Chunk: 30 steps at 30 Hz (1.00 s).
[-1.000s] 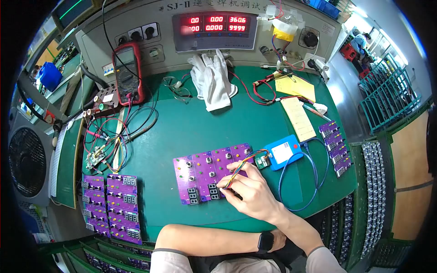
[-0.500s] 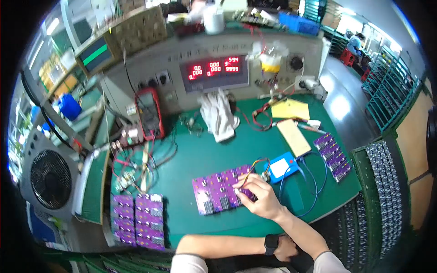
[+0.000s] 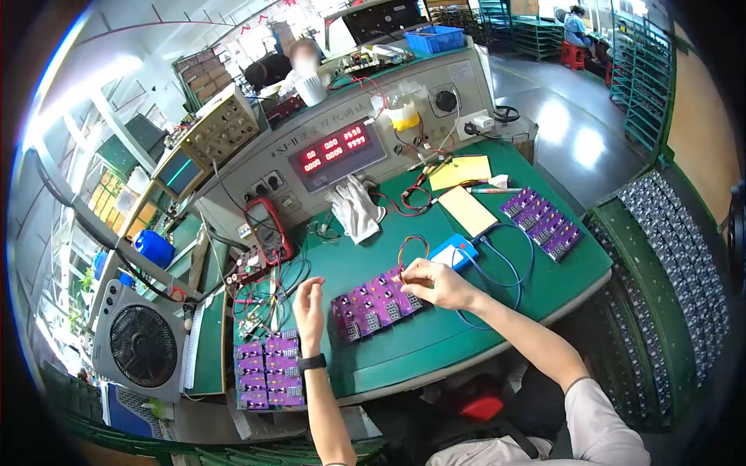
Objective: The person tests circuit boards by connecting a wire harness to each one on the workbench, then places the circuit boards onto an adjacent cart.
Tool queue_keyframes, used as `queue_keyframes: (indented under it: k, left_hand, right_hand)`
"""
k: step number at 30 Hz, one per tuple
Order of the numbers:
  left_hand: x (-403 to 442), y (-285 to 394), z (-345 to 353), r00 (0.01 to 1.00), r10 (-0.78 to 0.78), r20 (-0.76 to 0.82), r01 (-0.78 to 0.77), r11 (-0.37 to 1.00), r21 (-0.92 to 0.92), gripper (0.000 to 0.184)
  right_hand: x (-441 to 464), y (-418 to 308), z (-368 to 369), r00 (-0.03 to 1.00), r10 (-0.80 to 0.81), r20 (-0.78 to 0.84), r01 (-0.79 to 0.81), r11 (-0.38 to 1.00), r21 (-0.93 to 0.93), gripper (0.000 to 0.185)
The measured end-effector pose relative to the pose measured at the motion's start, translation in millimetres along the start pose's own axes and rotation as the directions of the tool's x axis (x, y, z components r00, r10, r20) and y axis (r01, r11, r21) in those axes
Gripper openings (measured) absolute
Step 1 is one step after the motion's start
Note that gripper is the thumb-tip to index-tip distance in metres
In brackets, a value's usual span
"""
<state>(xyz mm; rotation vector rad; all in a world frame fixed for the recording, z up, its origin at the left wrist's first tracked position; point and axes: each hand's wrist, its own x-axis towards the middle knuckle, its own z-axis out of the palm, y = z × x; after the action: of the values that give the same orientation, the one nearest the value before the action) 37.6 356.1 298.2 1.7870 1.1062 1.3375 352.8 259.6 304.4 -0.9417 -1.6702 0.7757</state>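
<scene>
the thumb and fingertips of the right hand (image 3: 439, 285) are pinched together on a bundle of coloured wires (image 3: 413, 238), which loops up above the knuckles. the right forearm reaches in from the lower right, wrist nearly straight, back of the hand up, fingers pointing left. the left hand (image 3: 309, 314) is free and grasps nothing; it stands upright at the other side, fingers upward and slightly curled, a dark band (image 3: 311, 362) on the wrist.

between the two hands lies the purple board panel (image 3: 375, 303), flat on the green table (image 3: 458, 338). its long axis slants from lower left to upper right, with the digit displays lined along the edge nearest the person. the pinch sits over its right end, the rest of it stretching left from the fingertips; the left hand is just beside its left end, apart from it.

just beyond the right hand is a blue box (image 3: 453, 253), with a blue cable (image 3: 531, 260) curling to its right. farther out, two columns of purple boards (image 3: 268, 373) lie left of the left hand, and another group of boards (image 3: 542, 223) near the table's right edge.
</scene>
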Motion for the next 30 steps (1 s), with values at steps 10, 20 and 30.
queue_keyframes:
  k: [10, 20, 30]
  left_hand:
    - [-12.5, 0.6, 33.3, 0.979, -0.133, 0.154, 0.115, 0.986, 0.119, 0.033]
    - [37.1, -19.9, 41.7, 0.926, -0.166, 0.338, 0.173, 0.985, 0.01, 0.034]
    - [36.4, -23.0, 53.2, 0.955, -0.215, 0.205, 0.259, 0.94, -0.222, 0.035]
  right_hand:
    - [11.1, -4.9, -4.1, 0.923, 0.221, 0.315, -0.31, 0.912, 0.267, 0.028]
    - [30.2, -11.9, 26.3, 0.936, 0.048, 0.348, -0.022, 0.997, -0.08, 0.02]
    - [21.9, -4.1, 29.8, 0.956, -0.118, 0.268, 0.2, 0.931, -0.305, 0.016]
